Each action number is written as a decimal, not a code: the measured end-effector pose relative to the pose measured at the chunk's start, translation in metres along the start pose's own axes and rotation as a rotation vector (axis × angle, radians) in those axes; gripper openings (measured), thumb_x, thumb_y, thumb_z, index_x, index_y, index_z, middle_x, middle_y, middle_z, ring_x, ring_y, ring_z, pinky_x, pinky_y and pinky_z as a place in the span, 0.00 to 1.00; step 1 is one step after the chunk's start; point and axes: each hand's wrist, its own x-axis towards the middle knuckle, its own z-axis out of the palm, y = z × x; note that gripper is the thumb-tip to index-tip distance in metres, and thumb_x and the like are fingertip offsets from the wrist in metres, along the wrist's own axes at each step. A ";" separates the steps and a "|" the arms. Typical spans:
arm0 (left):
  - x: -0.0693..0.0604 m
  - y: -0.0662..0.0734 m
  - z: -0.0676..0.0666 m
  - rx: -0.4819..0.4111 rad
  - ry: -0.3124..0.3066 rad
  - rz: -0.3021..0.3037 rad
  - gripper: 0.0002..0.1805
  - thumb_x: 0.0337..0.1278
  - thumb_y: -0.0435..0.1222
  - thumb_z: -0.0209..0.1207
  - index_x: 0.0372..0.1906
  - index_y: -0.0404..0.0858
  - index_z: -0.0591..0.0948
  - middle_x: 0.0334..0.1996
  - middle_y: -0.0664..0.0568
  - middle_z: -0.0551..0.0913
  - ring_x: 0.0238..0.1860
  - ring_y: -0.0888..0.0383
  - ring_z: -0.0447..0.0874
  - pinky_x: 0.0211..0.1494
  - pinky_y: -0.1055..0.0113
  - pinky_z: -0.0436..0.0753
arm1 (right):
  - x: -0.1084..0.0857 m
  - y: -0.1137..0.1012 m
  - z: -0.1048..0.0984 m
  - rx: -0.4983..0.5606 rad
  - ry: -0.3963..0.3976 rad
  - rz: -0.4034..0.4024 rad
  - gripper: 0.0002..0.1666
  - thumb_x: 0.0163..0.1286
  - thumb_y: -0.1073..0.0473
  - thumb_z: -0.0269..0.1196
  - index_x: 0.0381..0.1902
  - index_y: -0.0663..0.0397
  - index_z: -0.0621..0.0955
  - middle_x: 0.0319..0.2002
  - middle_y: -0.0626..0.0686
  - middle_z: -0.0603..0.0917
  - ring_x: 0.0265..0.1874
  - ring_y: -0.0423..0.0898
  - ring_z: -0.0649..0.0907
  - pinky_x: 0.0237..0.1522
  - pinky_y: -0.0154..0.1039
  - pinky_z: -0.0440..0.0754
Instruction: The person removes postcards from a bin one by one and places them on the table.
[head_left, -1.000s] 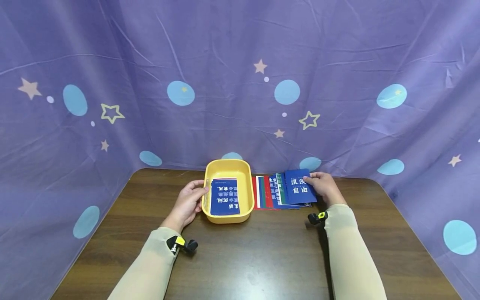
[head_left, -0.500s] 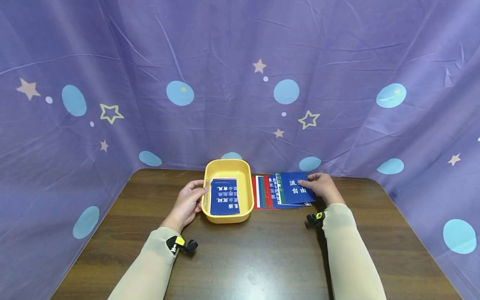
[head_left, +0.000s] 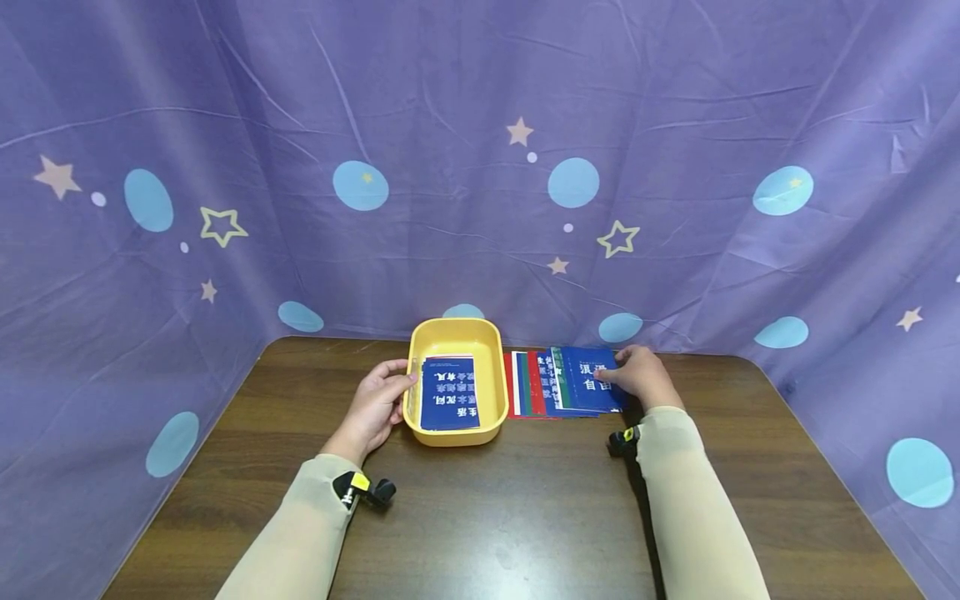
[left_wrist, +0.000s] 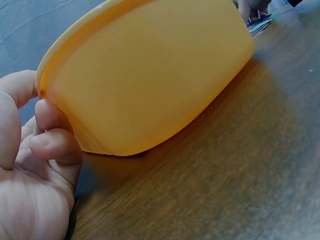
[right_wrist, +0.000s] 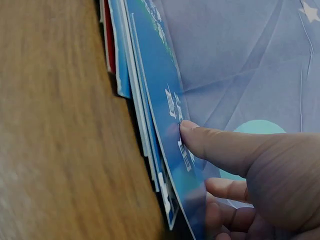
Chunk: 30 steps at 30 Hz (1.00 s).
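Observation:
The yellow tray (head_left: 491, 383) stands on the table with blue cards (head_left: 450, 396) lying in it. My left hand (head_left: 372, 408) grips its left rim, thumb above and fingers below; the left wrist view shows the curled fingers (left_wrist: 57, 145) against the tray's wall (left_wrist: 150, 75). Right of the tray lies an overlapping row of red, white, green and blue cards (head_left: 534, 383). On its right end is a blue card with white characters (head_left: 581, 392), its right edge held by my right hand (head_left: 647, 377). The right wrist view shows the thumb (right_wrist: 220, 145) on that card's face (right_wrist: 162, 100); the other fingers are partly hidden.
The brown wooden table (head_left: 480, 517) reaches back to a purple curtain (head_left: 465, 250) with stars and blue spots, which also stands along both sides. A black device with a yellow part (head_left: 365, 487) is strapped at the left wrist, another (head_left: 624, 440) at the right.
The blue card in my right hand has moved left and down onto the row, and the hand has shifted slightly left. My left hand and the tray have stayed in place.

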 end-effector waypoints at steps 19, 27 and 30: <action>0.002 -0.002 -0.002 -0.012 -0.012 0.001 0.25 0.83 0.30 0.62 0.74 0.30 0.68 0.30 0.56 0.89 0.14 0.68 0.70 0.15 0.78 0.67 | 0.001 0.002 -0.002 -0.009 -0.023 -0.026 0.44 0.76 0.39 0.76 0.69 0.71 0.81 0.70 0.75 0.82 0.67 0.70 0.83 0.76 0.68 0.82; 0.001 -0.002 -0.001 -0.008 -0.012 0.002 0.25 0.83 0.30 0.62 0.74 0.31 0.69 0.30 0.56 0.90 0.14 0.68 0.70 0.15 0.78 0.67 | 0.005 0.009 -0.003 0.031 -0.036 -0.032 0.40 0.80 0.39 0.71 0.68 0.71 0.82 0.71 0.75 0.82 0.71 0.71 0.82 0.76 0.68 0.82; 0.001 -0.002 -0.002 -0.004 -0.012 0.002 0.26 0.83 0.31 0.62 0.75 0.31 0.68 0.31 0.56 0.90 0.14 0.68 0.70 0.15 0.78 0.67 | 0.005 0.010 -0.002 0.025 -0.026 -0.043 0.38 0.81 0.40 0.71 0.66 0.70 0.83 0.70 0.74 0.83 0.70 0.71 0.82 0.77 0.68 0.81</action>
